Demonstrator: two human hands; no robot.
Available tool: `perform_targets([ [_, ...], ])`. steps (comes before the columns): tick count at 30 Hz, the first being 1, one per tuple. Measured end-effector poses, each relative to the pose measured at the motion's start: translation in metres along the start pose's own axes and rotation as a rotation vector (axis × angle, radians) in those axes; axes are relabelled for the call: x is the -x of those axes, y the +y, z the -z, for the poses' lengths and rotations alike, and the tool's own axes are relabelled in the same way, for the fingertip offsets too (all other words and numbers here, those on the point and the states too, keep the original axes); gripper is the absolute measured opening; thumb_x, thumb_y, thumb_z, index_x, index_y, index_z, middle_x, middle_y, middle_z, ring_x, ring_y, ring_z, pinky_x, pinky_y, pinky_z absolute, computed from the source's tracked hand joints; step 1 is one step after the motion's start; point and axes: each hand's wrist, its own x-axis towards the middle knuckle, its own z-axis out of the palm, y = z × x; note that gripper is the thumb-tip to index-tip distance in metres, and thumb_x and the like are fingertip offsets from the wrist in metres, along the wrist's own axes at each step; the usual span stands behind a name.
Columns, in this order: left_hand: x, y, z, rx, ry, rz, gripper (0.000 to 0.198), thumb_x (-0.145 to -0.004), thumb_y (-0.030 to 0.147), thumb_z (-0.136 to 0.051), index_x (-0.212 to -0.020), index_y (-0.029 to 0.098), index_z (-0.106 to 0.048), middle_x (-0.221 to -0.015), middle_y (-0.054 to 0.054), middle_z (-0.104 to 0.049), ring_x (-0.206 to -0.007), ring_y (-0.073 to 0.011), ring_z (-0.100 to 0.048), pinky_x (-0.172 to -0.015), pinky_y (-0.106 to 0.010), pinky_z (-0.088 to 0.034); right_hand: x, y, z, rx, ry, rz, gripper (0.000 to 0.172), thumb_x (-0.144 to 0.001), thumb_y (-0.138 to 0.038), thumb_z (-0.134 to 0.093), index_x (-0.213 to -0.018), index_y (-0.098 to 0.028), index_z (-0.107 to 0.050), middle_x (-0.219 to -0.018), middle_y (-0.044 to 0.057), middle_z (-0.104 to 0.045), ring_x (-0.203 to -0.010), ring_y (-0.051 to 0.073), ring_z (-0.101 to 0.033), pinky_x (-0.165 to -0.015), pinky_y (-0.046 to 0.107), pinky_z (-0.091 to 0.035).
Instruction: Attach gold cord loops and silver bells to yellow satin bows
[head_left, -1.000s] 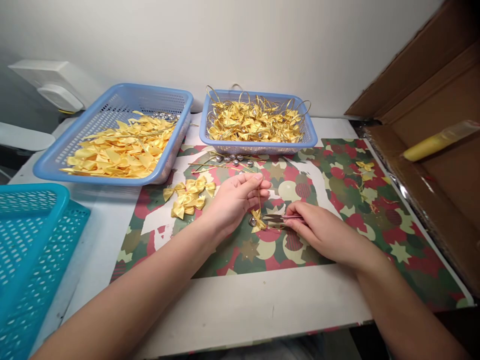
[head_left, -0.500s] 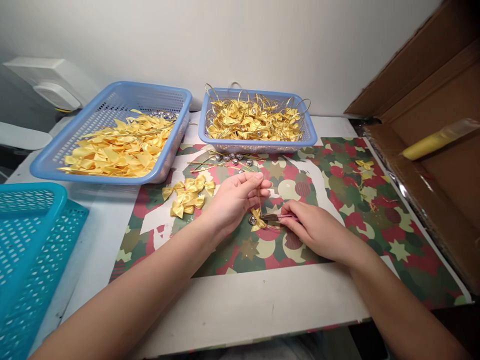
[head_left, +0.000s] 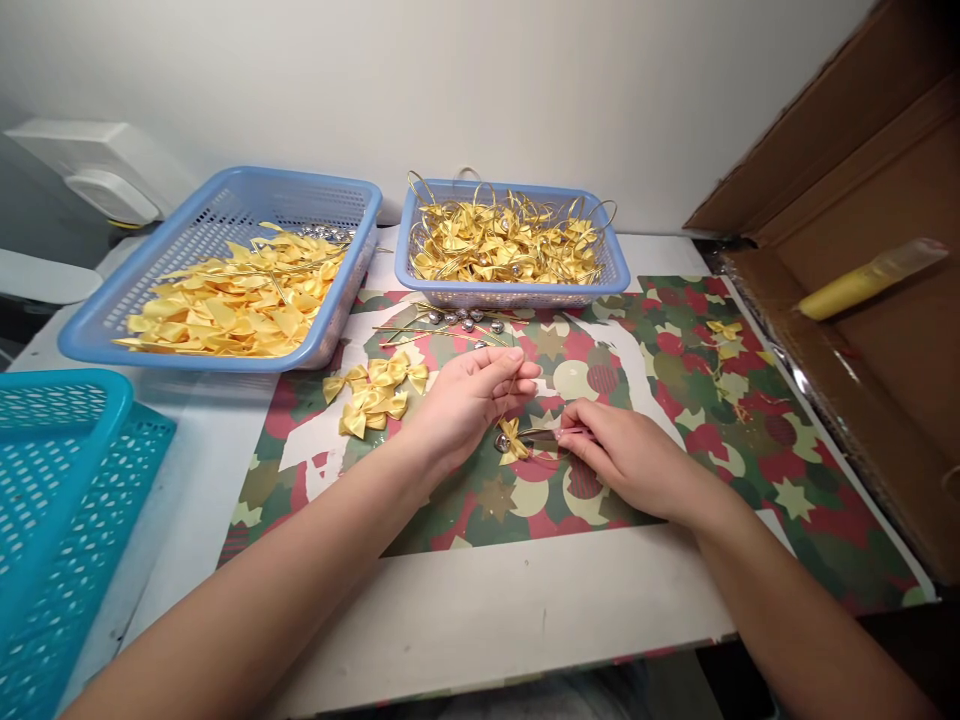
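The white worktop is largely covered by a patterned paper sheet. A large blue basket of yellow ribbon pieces is set at 10 o'clock, and a smaller blue basket of looped bows at 12 o'clock.

Over the last second the right hand has been drawn a little toward 9 o'clock. The tip of the metal tool is thereby brought up against the yellow bow. The left hand and the bow are hardly displaced, so the tool is now brought to bear on the bow's middle.

The left hand is rested on the paper with its fingers curled. Its grip is pinched on the gold cord, which is held up at 12 o'clock from the bow. The right hand is laid knuckles-up at 3 o'clock from the bow, its grip clenched around the tool. The bow is kept on the paper between both hands, and a small silver bell is seen at its 9 o'clock.
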Motion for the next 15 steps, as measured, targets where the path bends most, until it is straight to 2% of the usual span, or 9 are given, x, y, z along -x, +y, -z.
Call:
perform_targets([
  [2,0.000,0.004,0.001,-0.055,0.011,-0.024,0.023,-0.073,0.031,-0.076,-0.075,0.014,-0.061,-0.074,0.000,-0.067,-0.064,-0.0068,-0.061,-0.068,-0.020,-0.050,0.001,0.004,0.005,-0.012,0.002,-0.023,0.022,-0.098,-0.037,-0.039,-0.086,-0.023,-0.051,-0.076,-0.002,-0.063,-0.064,0.015,-0.055,-0.056,0.027,-0.036],
  [4,0.001,0.011,0.002,-0.224,0.032,-0.072,0.020,-0.077,0.032,-0.070,-0.075,0.015,-0.060,-0.076,-0.001,-0.068,-0.065,-0.0091,-0.062,-0.067,-0.022,-0.051,-0.002,0.012,0.009,-0.011,0.056,-0.062,0.022,-0.098,-0.039,-0.040,-0.089,-0.023,-0.051,-0.082,0.000,-0.064,-0.069,0.016,-0.056,-0.059,0.028,-0.039],
  [6,0.002,0.018,0.005,-0.592,0.059,-0.165,0.016,-0.080,0.029,-0.065,-0.072,0.016,-0.060,-0.073,-0.003,-0.069,-0.065,-0.0133,-0.063,-0.065,-0.026,-0.050,-0.007,0.023,0.010,0.038,0.177,-0.089,0.020,-0.097,-0.038,-0.041,-0.089,-0.022,-0.051,-0.088,0.003,-0.063,-0.079,0.019,-0.057,-0.066,0.030,-0.041],
  [8,0.003,0.023,0.009,-1.088,0.100,-0.285,0.014,-0.079,0.023,-0.062,-0.067,0.017,-0.060,-0.068,-0.004,-0.068,-0.065,-0.0178,-0.063,-0.064,-0.030,-0.048,-0.014,0.034,0.009,0.138,0.315,-0.087,0.017,-0.095,-0.035,-0.045,-0.087,-0.021,-0.052,-0.093,0.006,-0.063,-0.089,0.024,-0.056,-0.075,0.036,-0.042],
  [10,0.002,0.025,0.012,-1.471,0.131,-0.336,0.014,-0.078,0.019,-0.060,-0.064,0.018,-0.062,-0.068,-0.005,-0.068,-0.066,-0.0206,-0.062,-0.063,-0.031,-0.045,-0.020,0.041,0.006,0.234,0.437,-0.063,0.013,-0.091,-0.032,-0.050,-0.087,-0.021,-0.054,-0.099,0.009,-0.062,-0.095,0.027,-0.054,-0.080,0.040,-0.041],
  [11,0.002,0.024,0.014,-1.577,0.131,-0.327,0.013,-0.077,0.018,-0.059,-0.065,0.018,-0.063,-0.069,-0.006,-0.068,-0.068,-0.0215,-0.062,-0.063,-0.032,-0.044,-0.021,0.042,0.004,0.258,0.486,-0.040,0.011,-0.090,-0.032,-0.053,-0.088,-0.021,-0.055,-0.102,0.010,-0.062,-0.096,0.028,-0.053,-0.081,0.042,-0.041],
  [13,0.001,0.023,0.016,-1.651,0.106,-0.276,0.010,-0.077,0.019,-0.060,-0.069,0.018,-0.065,-0.074,-0.006,-0.069,-0.071,-0.0223,-0.062,-0.061,-0.031,-0.043,-0.020,0.038,0.001,0.217,0.540,0.029,0.012,-0.088,-0.031,-0.055,-0.093,-0.021,-0.056,-0.103,0.010,-0.062,-0.096,0.028,-0.054,-0.081,0.041,-0.042],
  [15,0.000,0.022,0.017,-1.647,0.081,-0.244,0.007,-0.077,0.023,-0.062,-0.075,0.018,-0.067,-0.078,-0.006,-0.069,-0.072,-0.0223,-0.062,-0.060,-0.030,-0.042,-0.015,0.028,-0.003,0.072,0.466,0.089,0.016,-0.089,-0.033,-0.057,-0.100,-0.021,-0.056,-0.095,0.007,-0.063,-0.086,0.023,-0.057,-0.074,0.036,-0.044],
])
